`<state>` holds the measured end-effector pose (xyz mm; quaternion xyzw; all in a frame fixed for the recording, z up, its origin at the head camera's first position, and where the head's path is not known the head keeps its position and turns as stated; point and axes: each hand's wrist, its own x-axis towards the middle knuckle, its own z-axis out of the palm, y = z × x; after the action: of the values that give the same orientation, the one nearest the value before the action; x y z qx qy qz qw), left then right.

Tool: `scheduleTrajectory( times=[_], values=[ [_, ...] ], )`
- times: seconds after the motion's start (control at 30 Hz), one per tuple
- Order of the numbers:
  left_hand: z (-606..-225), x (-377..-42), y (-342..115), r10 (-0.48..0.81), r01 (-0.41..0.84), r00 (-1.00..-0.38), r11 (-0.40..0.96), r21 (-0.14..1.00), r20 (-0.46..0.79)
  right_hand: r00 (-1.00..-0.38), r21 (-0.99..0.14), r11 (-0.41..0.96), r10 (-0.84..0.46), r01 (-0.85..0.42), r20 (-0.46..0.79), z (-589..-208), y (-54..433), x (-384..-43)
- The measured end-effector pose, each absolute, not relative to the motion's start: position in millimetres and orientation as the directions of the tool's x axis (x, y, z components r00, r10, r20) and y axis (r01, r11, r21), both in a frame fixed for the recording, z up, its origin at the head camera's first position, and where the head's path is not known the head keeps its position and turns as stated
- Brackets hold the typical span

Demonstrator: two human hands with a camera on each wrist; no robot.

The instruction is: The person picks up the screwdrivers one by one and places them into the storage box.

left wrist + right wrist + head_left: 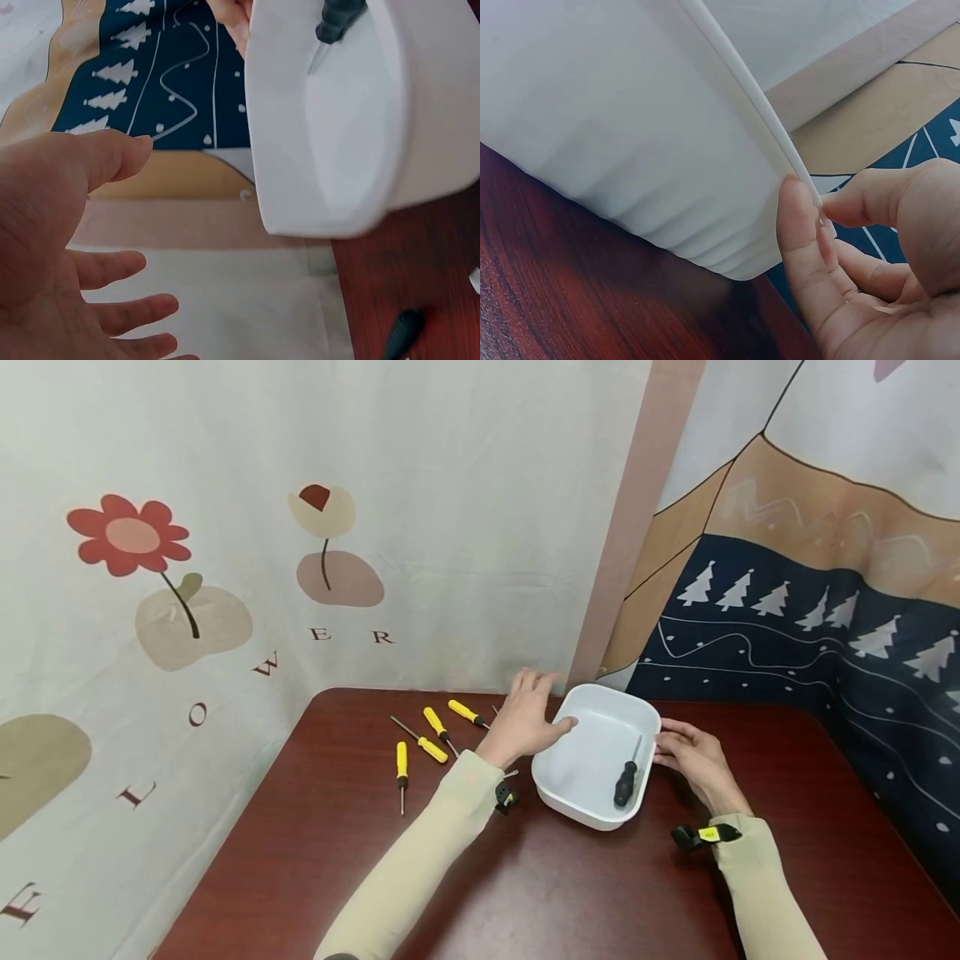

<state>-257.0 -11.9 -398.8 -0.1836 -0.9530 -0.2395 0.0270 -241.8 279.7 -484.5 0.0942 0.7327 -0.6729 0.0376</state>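
A white rectangular plastic basin point(592, 735) stands over the table with a black-handled screwdriver point(625, 783) lying inside near its right wall. My right hand point(697, 760) pinches the basin's right rim; in the right wrist view the thumb and fingers point(799, 247) close on the rim's edge. My left hand point(525, 718) is spread beside the basin's left side, its thumb overlapping the rim in the head view. From the left wrist, the left hand point(67, 240) shows extended fingers and a visible gap to the basin wall point(330, 150).
Several yellow-handled screwdrivers, among them one nearest the front point(402, 764) and one at the back point(463, 710), lie on the dark red table point(570, 893) left of the basin. A dark handle point(405, 334) lies on the table. A printed curtain point(480, 527) hangs behind.
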Motion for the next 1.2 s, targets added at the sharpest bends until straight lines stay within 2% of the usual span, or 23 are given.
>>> scheduleTrajectory(
  times=[0.33,0.67,1.2],
  values=[
    [-406.1,-256.0,-39.7,0.244,0.314,-0.948,0.802,0.508,0.202,-0.979,-0.976,0.103,0.091,0.194,-0.185,-483.5,279.5,-240.8],
    [-412.9,-249.5,-65.5,0.198,0.299,-0.95,0.807,0.51,0.243,-0.98,-0.979,0.073,0.084,0.188,-0.182,-484.7,279.6,-241.6],
    [-422.5,-241.8,-112.0,0.031,0.136,-0.98,0.825,0.548,0.196,-0.981,-0.981,0.067,0.081,0.181,-0.175,-486.3,281.6,-242.5]
  ],
)
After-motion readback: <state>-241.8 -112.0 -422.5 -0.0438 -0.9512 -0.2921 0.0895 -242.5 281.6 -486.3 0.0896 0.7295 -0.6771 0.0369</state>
